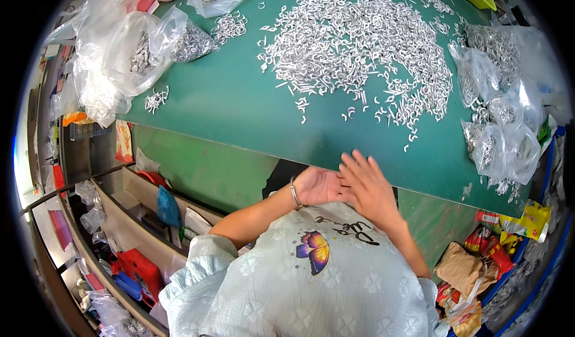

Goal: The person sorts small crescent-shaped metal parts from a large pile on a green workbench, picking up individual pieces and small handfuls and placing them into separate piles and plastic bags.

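My left hand (317, 186) is at the near edge of the green table (233, 112), palm showing, with a metal bangle (294, 193) on its wrist. Its fingers point right and are partly hidden by my right hand (370, 188). The right hand's fingers stretch forward and left, slightly apart, and nothing shows in them. The two hands meet or overlap. Beyond them a broad heap of small silvery metal pieces (359, 43), many curved and some straight, covers the table's middle.
Clear plastic bags (108, 67) of metal pieces crowd the left side, and more bags (503, 109) lie at the right edge. A small pile of pieces (157, 100) sits near the left bags. Below left is an open drawer (129, 217); packets (473, 265) lie below right.
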Demonstrator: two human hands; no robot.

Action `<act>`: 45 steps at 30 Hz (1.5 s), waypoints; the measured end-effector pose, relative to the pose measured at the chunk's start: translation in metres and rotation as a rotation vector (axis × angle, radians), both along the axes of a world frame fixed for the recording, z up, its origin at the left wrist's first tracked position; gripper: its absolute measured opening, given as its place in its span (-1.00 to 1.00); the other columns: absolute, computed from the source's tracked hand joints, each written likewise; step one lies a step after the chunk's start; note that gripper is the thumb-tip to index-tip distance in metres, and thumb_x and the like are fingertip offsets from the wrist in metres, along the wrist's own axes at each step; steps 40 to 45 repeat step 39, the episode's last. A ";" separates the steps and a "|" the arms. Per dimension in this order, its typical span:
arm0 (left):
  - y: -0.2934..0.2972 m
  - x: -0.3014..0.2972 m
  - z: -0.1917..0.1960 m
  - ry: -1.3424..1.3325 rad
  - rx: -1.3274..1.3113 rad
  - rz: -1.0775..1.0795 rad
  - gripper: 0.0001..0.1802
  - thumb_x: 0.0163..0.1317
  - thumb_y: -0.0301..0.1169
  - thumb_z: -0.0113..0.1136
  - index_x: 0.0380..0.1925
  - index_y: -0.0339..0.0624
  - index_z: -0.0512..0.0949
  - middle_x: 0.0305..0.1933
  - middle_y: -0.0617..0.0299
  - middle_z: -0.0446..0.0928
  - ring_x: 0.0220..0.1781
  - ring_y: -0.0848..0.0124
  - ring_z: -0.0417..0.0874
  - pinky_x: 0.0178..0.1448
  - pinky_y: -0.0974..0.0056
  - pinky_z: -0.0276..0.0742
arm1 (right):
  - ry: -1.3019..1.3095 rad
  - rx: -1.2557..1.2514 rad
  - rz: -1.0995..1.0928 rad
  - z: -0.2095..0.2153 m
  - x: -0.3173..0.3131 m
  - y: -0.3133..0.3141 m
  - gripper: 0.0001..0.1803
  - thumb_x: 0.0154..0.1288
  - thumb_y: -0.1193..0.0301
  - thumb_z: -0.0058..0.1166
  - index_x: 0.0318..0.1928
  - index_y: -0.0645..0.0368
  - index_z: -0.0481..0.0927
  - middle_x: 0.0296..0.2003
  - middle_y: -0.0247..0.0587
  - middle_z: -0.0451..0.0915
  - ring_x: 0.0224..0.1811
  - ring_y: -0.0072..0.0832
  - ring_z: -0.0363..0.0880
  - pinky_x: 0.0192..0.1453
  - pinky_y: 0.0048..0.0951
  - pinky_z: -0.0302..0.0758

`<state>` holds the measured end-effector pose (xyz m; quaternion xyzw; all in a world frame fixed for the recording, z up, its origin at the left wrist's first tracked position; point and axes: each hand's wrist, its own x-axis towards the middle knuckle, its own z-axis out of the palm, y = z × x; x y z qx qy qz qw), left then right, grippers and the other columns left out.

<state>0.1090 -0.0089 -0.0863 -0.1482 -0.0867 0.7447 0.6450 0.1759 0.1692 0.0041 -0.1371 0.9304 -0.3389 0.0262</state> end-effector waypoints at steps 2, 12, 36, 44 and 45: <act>0.002 0.002 -0.004 -0.073 0.039 0.032 -0.38 0.50 -0.12 -0.31 0.30 -0.44 0.26 0.37 -0.21 0.32 0.40 0.03 0.36 0.50 -0.05 0.18 | 0.013 -0.130 0.050 -0.002 0.011 -0.003 -0.47 0.08 0.44 0.28 0.12 0.22 0.55 0.29 -0.09 0.42 0.40 -0.06 0.31 0.46 0.00 0.19; -0.001 -0.001 0.024 0.602 -0.248 -0.224 -0.64 0.47 -0.43 -0.03 0.19 -0.35 0.46 -0.06 0.19 0.56 -0.01 0.50 0.57 0.01 0.38 0.50 | 0.016 0.322 -0.708 -0.009 -0.033 0.031 -0.31 0.36 0.27 0.08 0.40 0.28 0.20 0.45 0.19 0.06 0.53 0.09 -0.09 0.52 0.15 -0.17; 0.044 -0.067 0.097 2.519 -1.342 0.152 -0.76 0.31 -0.31 0.17 -0.04 -0.03 0.55 -0.38 0.07 0.64 -0.46 0.04 0.64 -0.44 0.05 0.51 | 0.226 0.068 -0.340 0.008 -0.070 0.043 -0.44 0.22 0.42 0.22 0.25 0.13 0.47 0.33 -0.19 0.39 0.46 -0.12 0.20 0.49 0.03 0.05; 0.049 -0.087 0.085 2.560 -1.375 0.126 -0.73 0.30 -0.31 0.18 0.00 -0.02 0.53 -0.38 0.09 0.64 -0.47 0.06 0.64 -0.45 0.07 0.52 | 0.083 0.260 -0.208 0.004 -0.073 0.039 -0.40 0.26 0.40 0.17 0.33 0.10 0.38 0.43 -0.24 0.24 0.51 -0.15 0.09 0.51 0.13 -0.03; 0.049 -0.087 0.085 2.560 -1.375 0.126 -0.73 0.30 -0.31 0.18 0.00 -0.02 0.53 -0.38 0.09 0.64 -0.47 0.06 0.64 -0.45 0.07 0.52 | 0.083 0.260 -0.208 0.004 -0.073 0.039 -0.40 0.26 0.40 0.17 0.33 0.10 0.38 0.43 -0.24 0.24 0.51 -0.15 0.09 0.51 0.13 -0.03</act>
